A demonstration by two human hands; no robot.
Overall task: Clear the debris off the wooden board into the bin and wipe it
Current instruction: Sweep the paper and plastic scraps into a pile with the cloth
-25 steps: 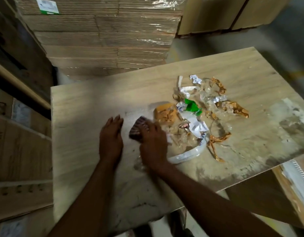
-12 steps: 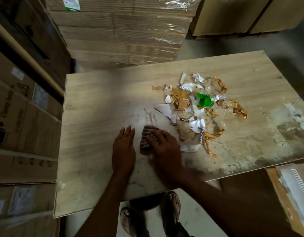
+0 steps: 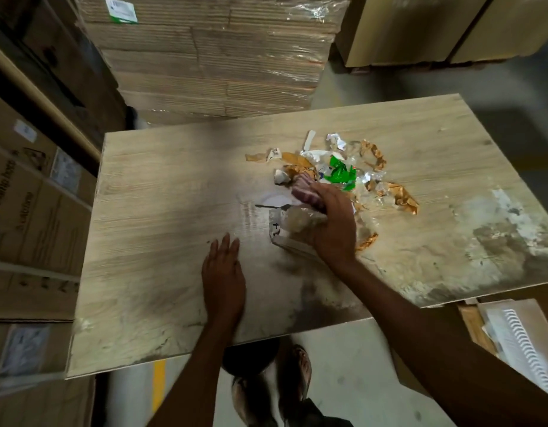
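Observation:
The wooden board (image 3: 161, 192) fills the middle of the view. A heap of debris (image 3: 340, 174) lies on its right half: brown tape scraps, white paper, clear plastic and a green wrapper. My right hand (image 3: 331, 223) is at the heap's near-left edge, shut on a striped purplish cloth (image 3: 306, 192) that touches the debris. A clear plastic piece (image 3: 285, 223) lies under that hand. My left hand (image 3: 223, 278) rests flat on the board near the front edge, fingers together. No bin is in view.
Shrink-wrapped stacks of flat cardboard (image 3: 217, 57) stand behind the board, and cartons (image 3: 26, 211) line the left. A spiral-bound pad (image 3: 525, 343) lies at lower right. The board's right part is stained grey-white (image 3: 497, 229). My sandalled feet (image 3: 266, 392) are below the front edge.
My right hand has pushed the cloth away from me and rightward into the debris heap, bunching the scraps. My left hand has stayed flat on the board.

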